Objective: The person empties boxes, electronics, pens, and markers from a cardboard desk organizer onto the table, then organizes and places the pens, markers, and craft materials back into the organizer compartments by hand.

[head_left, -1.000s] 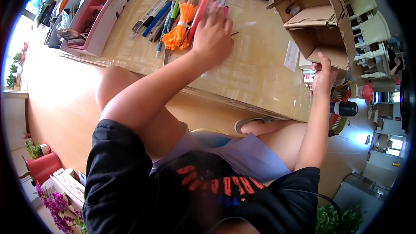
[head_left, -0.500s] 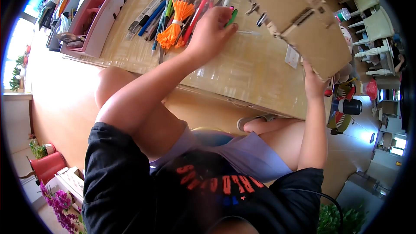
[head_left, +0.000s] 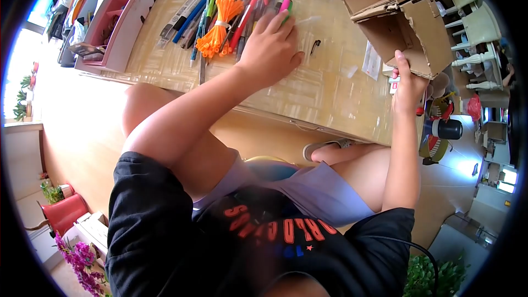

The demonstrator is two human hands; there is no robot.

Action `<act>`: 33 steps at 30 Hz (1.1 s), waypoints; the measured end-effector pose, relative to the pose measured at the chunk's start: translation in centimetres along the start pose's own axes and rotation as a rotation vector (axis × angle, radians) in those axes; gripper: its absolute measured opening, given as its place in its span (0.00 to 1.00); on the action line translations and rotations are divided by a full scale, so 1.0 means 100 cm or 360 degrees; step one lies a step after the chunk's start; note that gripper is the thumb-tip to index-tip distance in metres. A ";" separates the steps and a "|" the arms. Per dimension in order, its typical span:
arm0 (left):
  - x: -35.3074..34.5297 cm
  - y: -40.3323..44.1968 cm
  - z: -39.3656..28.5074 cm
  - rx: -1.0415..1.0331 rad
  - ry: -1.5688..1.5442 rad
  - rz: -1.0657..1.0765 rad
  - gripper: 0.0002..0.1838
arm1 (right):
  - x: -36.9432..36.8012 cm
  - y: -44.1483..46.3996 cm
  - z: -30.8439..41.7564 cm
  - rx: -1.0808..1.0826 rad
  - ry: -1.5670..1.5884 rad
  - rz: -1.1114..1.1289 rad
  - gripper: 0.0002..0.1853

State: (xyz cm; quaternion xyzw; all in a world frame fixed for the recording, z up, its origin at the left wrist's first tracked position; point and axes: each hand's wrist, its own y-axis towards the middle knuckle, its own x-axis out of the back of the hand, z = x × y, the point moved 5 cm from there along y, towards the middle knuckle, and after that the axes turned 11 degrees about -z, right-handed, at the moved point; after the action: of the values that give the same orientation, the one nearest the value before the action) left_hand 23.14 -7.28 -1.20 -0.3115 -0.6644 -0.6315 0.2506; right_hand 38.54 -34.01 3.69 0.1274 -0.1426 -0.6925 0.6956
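Observation:
My right hand [head_left: 408, 89] grips the lower edge of a cardboard box [head_left: 434, 36], thumb on the near wall. The box is tilted over the table's right side, and its two hollow compartments show. My left hand [head_left: 270, 48] lies palm down at the right end of a pile of pens, fingers stretched and thumb apart, touching a green and pink marker [head_left: 287, 6]. Left of it are a bundle of orange sticks [head_left: 221, 26] tied with a white band, a red pen [head_left: 241, 28] and a blue pen [head_left: 191, 22]. A small black piece [head_left: 315, 47] rests on the tabletop between my hands.
A pink and white organizer [head_left: 124, 27] stands at the table's left. Clear plastic packets [head_left: 372, 60] lie below the box. The table's front edge [head_left: 308, 125] runs above my legs. A black bottle [head_left: 448, 128] is off to the right, near white chairs [head_left: 474, 36].
The box has been turned in my right hand, so its compartments now show. My left hand has flattened and spread over the pens. The black piece now shows on the bare tabletop.

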 end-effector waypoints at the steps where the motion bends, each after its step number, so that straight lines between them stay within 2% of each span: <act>1: 0.000 0.000 0.001 0.0015 0.0039 -0.0026 0.27 | 0.000 -0.001 0.001 0.0030 -0.0020 0.0017 0.17; 3: 0.003 0.003 0.002 0.0076 0.0075 -0.0118 0.26 | 0.001 -0.001 0.004 0.0185 -0.0120 0.0044 0.14; 5: 0.007 0.012 0.007 0.0265 -0.0314 -0.0212 0.25 | 0.000 -0.001 0.007 0.0436 -0.0281 0.0063 0.13; 7: 0.016 0.025 0.011 0.0398 -0.0511 -0.0274 0.24 | 0.000 -0.005 0.002 0.0258 -0.0201 0.0171 0.12; 10: 0.014 0.032 0.022 0.1250 -0.1427 -0.0087 0.24 | -0.002 -0.011 0.002 0.0075 -0.0088 0.0289 0.11; 12: 0.014 0.033 0.030 0.1198 -0.1448 0.0054 0.25 | -0.008 -0.014 0.009 0.0015 -0.0056 0.0367 0.11; 15: 0.026 0.035 0.027 0.1255 -0.1546 0.0116 0.29 | -0.015 -0.016 0.012 -0.0047 0.0147 0.0267 0.18; 18: 0.032 0.033 0.031 0.1344 -0.1493 0.0142 0.28 | -0.022 -0.022 0.022 -0.0234 0.0242 0.0252 0.16; 21: 0.038 0.033 0.030 0.1332 -0.1726 -0.0080 0.24 | -0.028 -0.025 0.024 -0.0341 0.0263 0.0175 0.15; 24: 0.048 0.027 0.024 0.1300 -0.1633 -0.0032 0.24 | -0.026 -0.019 0.022 -0.0482 0.0201 0.0067 0.13; 28: 0.078 0.030 0.001 0.1084 -0.1531 0.0023 0.24 | -0.025 -0.011 0.013 -0.0772 0.0240 0.0055 0.09; 33: 0.073 0.025 0.007 0.1224 -0.1559 -0.0088 0.24 | -0.040 -0.022 0.020 -0.0736 0.0279 0.0127 0.09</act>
State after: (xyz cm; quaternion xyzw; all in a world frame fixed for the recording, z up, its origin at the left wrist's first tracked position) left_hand 20.10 -5.90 5.75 -0.4352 -0.8898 -0.1370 -0.0055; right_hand 35.74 -29.95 4.58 0.0188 0.0756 -0.6650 0.7428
